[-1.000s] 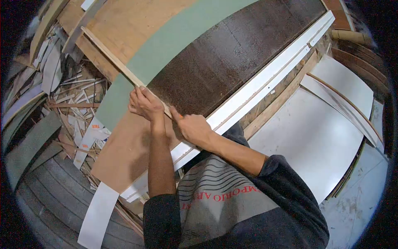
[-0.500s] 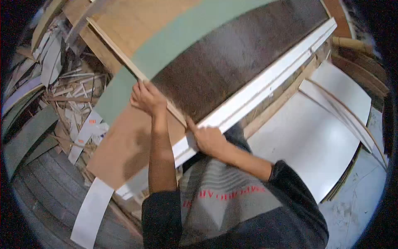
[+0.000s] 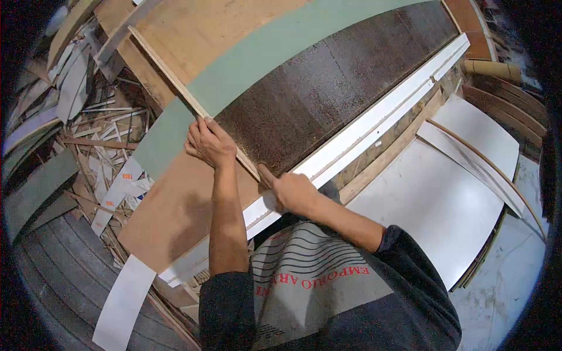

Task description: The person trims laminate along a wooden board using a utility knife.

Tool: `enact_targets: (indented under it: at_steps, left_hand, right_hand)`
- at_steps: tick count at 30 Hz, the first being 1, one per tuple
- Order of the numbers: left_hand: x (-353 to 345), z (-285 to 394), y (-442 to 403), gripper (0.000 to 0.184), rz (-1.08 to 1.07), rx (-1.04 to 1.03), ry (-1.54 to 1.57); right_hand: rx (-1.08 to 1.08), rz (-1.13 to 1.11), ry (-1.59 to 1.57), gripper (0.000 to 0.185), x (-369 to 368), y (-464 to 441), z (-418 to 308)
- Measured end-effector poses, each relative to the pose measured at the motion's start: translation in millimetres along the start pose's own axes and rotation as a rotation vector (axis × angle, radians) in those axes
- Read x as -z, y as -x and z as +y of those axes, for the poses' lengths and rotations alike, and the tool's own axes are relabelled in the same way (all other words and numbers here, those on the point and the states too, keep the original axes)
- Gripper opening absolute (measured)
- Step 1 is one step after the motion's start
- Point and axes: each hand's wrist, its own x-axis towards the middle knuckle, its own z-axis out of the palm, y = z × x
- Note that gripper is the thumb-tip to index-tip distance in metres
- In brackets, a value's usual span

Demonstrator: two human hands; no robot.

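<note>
A long thin wooden strip [image 3: 168, 75] lies slantwise across the boards, its near end at the white edge. My left hand [image 3: 212, 143] is closed around the strip near its middle, fingers over the top. At the near end, my right hand [image 3: 294, 192] is curled with a finger and thumb at the strip's tip; the lower fingers are hidden. Under and beside the strip are a dark brown panel [image 3: 328, 82], a green curved band [image 3: 234, 64] and a tan board [image 3: 170, 205]. A white edge strip [image 3: 363, 128] runs along the near side of the brown panel.
Wood offcuts [image 3: 114, 128] are heaped at the left. White panels [image 3: 433, 193] lie at the right, with a thin curved strip [image 3: 486, 169] over them. A narrow white piece [image 3: 126, 304] sits at lower left beside dark ribbed material [image 3: 58, 281]. A cardboard-coloured tube [image 3: 492, 70] is at far right.
The camera view has shifted slightly and is sharper. Both hands stay on the strip; the right hand has moved very slightly toward its near end.
</note>
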Motion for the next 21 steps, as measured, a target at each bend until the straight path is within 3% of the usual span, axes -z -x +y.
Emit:
enact_targets:
  at_steps: [5, 7, 11, 19, 21]
  left_hand:
    - [-1, 0, -1, 0.041, -0.024, 0.025, -0.027]
    - [2, -2, 1, 0.042, -0.042, 0.04, -0.041]
    - [3, -2, -2, 0.045, -0.038, 0.026, -0.029]
    - [5, 0, 2, 0.044, -0.075, 0.034, -0.026]
    - [2, -3, 2, 0.035, -0.002, 0.009, -0.014]
  right_hand:
    - [-0.042, -0.053, 0.051, 0.075, -3, 10, 1]
    - [0.001, -0.173, 0.045, 0.073, 11, 4, 5]
    - [-0.042, -0.052, 0.042, 0.071, 29, 11, 17]
    - [-0.021, -0.013, 0.118, 0.068, 4, 11, 0]
    - [-0.053, 0.046, 0.12, 0.071, -13, 12, -6]
